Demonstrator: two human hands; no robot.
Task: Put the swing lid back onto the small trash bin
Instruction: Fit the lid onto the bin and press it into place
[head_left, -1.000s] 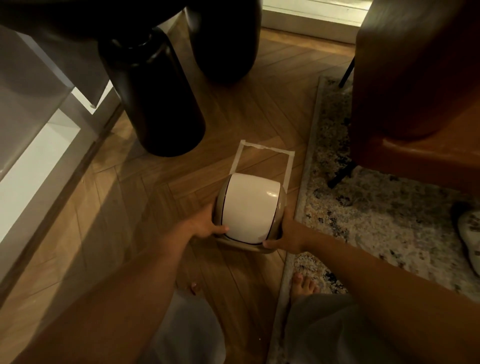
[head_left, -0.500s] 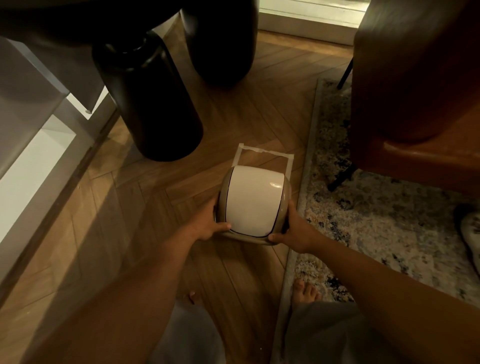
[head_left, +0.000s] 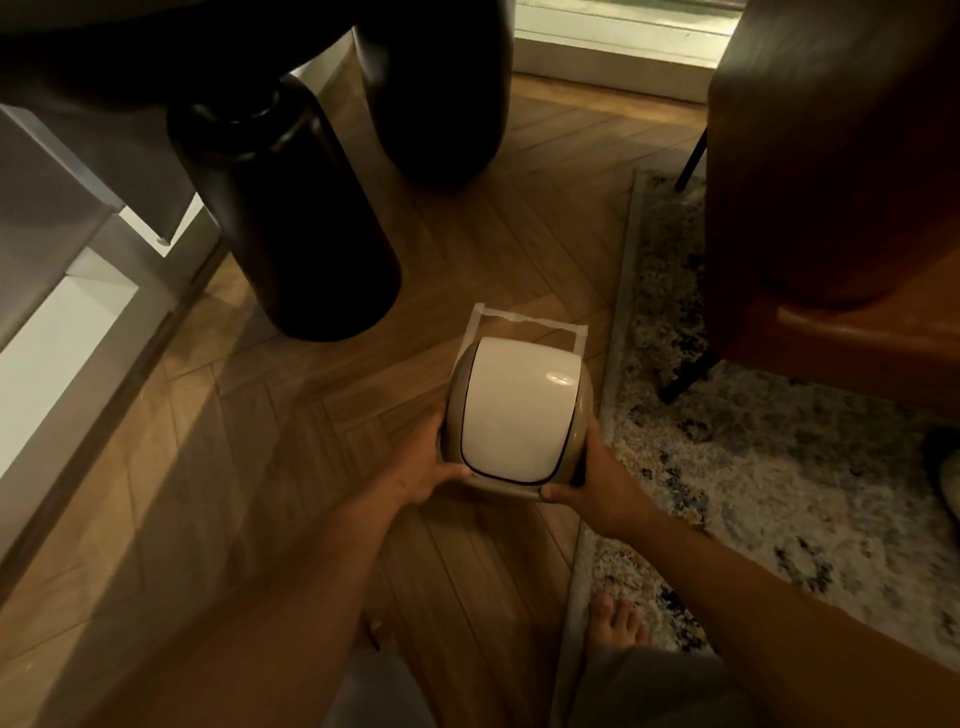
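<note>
One bin (head_left: 519, 415), two hands – left (head_left: 423, 470), right (head_left: 597, 480) – two dark pillars (head_left: 291, 208), one rug (head_left: 779, 493), one armchair (head_left: 831, 182)

A small trash bin (head_left: 453, 415) with a rounded beige body is seen from above over a herringbone wood floor (head_left: 291, 415), just beside the edge of a patterned rug (head_left: 779, 467). Its top is covered by a glossy white swing lid (head_left: 511, 408), a domed panel framed by the beige collar and outlined by a thin dark seam, with a highlight near its far right corner. The bin is gripped low on both sides, and whether its base touches the floor cannot be told; a three-sided outline of pale tape (head_left: 524, 317) is partly hidden behind it.
</note>
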